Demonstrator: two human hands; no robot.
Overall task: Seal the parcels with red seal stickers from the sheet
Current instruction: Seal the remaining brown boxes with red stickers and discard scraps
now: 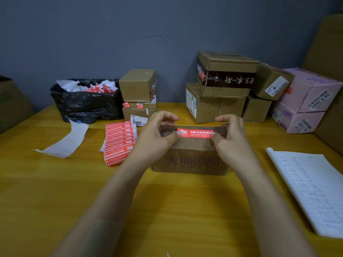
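A brown cardboard parcel (191, 160) with dark printed characters stands mid-table. A red seal sticker (194, 133) with white print stretches along its top. My left hand (157, 134) pinches the sticker's left end between thumb and curled fingers. My right hand (232, 134) pinches its right end the same way. Just left of the parcel lies the sheet of red seal stickers (118, 141), partly under my left wrist.
A black-lined bin (85, 102) of peeled backing paper sits back left, with a white backing strip (66, 141) in front. Two stacked boxes (139, 95) stand behind the sheet. More brown boxes (222, 89) and pink ones (304, 101) are back right. A lined notebook (311, 190) lies right.
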